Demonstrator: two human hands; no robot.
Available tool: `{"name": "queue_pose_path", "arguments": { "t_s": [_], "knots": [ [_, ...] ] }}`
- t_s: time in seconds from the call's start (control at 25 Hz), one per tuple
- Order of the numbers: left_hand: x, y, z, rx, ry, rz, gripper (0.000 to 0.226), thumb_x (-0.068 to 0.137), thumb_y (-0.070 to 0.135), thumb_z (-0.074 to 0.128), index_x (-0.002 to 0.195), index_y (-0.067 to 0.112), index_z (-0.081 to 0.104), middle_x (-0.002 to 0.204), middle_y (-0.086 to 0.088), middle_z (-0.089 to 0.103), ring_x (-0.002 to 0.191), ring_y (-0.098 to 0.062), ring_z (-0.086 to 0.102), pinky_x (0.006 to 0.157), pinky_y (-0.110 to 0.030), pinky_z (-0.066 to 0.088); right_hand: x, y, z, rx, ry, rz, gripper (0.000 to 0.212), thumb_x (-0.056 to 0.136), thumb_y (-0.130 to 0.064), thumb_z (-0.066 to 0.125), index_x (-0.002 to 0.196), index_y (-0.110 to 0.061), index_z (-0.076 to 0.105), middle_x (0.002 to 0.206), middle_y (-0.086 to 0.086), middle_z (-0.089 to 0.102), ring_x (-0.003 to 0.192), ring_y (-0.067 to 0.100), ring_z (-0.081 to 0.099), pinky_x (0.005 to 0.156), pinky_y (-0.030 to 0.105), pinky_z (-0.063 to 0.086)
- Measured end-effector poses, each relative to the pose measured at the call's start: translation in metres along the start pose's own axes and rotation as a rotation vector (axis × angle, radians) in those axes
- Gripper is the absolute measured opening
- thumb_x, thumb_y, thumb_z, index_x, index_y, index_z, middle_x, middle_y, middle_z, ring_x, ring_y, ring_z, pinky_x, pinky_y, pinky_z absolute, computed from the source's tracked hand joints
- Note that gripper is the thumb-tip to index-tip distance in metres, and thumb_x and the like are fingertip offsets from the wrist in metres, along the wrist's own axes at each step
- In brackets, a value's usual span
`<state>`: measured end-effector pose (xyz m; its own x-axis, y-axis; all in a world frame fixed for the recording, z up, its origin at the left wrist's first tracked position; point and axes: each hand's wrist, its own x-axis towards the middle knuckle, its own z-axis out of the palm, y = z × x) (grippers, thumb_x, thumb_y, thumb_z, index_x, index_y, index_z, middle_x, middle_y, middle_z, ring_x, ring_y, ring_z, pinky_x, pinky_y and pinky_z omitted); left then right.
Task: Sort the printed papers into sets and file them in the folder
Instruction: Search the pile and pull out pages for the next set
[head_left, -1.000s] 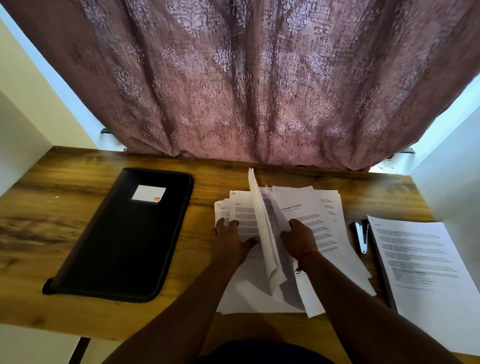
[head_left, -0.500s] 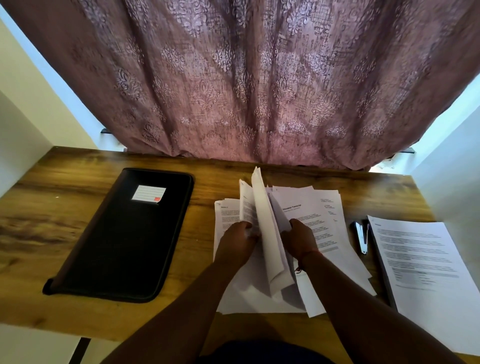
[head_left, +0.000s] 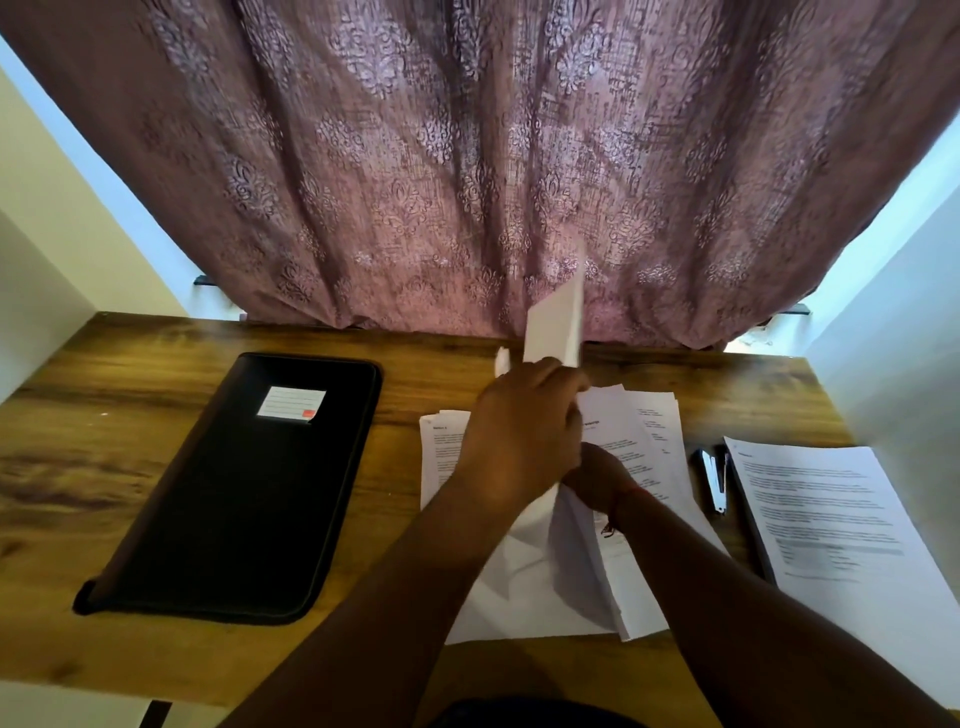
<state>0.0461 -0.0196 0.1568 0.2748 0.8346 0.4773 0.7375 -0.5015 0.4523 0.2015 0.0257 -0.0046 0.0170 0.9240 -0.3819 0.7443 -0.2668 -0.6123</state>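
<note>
The right hand (head_left: 597, 475) lies on the loose printed papers (head_left: 639, 447) on the worktop (head_left: 395, 660), its grip hidden under the left hand (head_left: 524, 431), so I cannot tell. The left grip curls round lifted sheets (head_left: 553, 325), raised just beyond it. The black folder (head_left: 244, 493) lies closed, well left of both.

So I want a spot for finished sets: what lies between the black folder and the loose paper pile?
Head view: only bare wooden desk between the black folder and the paper pile.
</note>
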Motion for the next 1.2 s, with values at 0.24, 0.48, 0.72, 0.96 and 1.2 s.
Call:
{"name": "queue_pose_path", "arguments": {
  "t_s": [0.24, 0.48, 0.72, 0.96, 1.2],
  "knots": [
    [0.003, 0.010, -0.005, -0.286, 0.069, -0.056, 0.017, 0.093, 0.013, 0.058, 0.108, 0.015, 0.066, 0.114, -0.002, 0.069, 0.102, -0.014, 0.063, 0.081, -0.019, 0.050, -0.018, -0.002, -0.024, 0.535, 0.103, -0.006, 0.029, 0.101, 0.003, 0.039, 0.080, -0.011, 0.054, 0.067, 0.002, 0.066, 0.077, 0.031, 0.062, 0.068, 0.036, 0.059],
    [-0.060, -0.089, 0.047, -0.220, -0.071, -0.671, 0.030, 0.097, 0.008, 0.055, 0.126, 0.014, 0.061, 0.132, -0.006, 0.061, 0.115, -0.019, 0.058, 0.094, -0.018, 0.045, -0.034, 0.006, -0.045, 0.385, 0.156, 0.148, 0.033, 0.090, -0.029, 0.061, 0.118, -0.011, 0.062, 0.115, 0.008, 0.068, 0.105, 0.030, 0.063, 0.097, 0.051, 0.050],
    [-0.096, -0.093, 0.068, -0.255, -0.217, -0.691, 0.036, 0.099, 0.012, 0.053, 0.135, 0.019, 0.053, 0.142, -0.002, 0.053, 0.131, -0.024, 0.050, 0.109, -0.040, 0.041, -0.038, -0.033, -0.053, -0.052, 0.509, 0.059, 0.023, 0.090, -0.022, 0.046, 0.110, -0.021, 0.056, 0.113, 0.006, 0.065, 0.099, 0.032, 0.065, 0.088, 0.045, 0.053],
    [-0.085, -0.072, 0.074, -0.322, -0.261, -0.584, 0.038, 0.101, 0.010, 0.048, 0.137, 0.022, 0.051, 0.141, 0.000, 0.053, 0.131, -0.021, 0.049, 0.111, -0.040, 0.041, -0.037, -0.076, -0.022, -0.419, 0.275, -0.069, 0.029, 0.091, -0.025, 0.044, 0.117, -0.017, 0.054, 0.113, 0.007, 0.064, 0.099, 0.032, 0.065, 0.086, 0.046, 0.053],
    [-0.077, -0.064, 0.078, -0.407, -0.440, -0.524, 0.030, 0.100, 0.012, 0.053, 0.130, 0.011, 0.057, 0.132, -0.009, 0.061, 0.124, -0.025, 0.056, 0.112, -0.039, 0.040, -0.023, -0.072, 0.012, -0.008, 0.073, -0.044, 0.031, 0.101, -0.032, 0.041, 0.120, -0.013, 0.057, 0.119, 0.010, 0.064, 0.103, 0.025, 0.061, 0.095, 0.042, 0.050]
  ]
}}
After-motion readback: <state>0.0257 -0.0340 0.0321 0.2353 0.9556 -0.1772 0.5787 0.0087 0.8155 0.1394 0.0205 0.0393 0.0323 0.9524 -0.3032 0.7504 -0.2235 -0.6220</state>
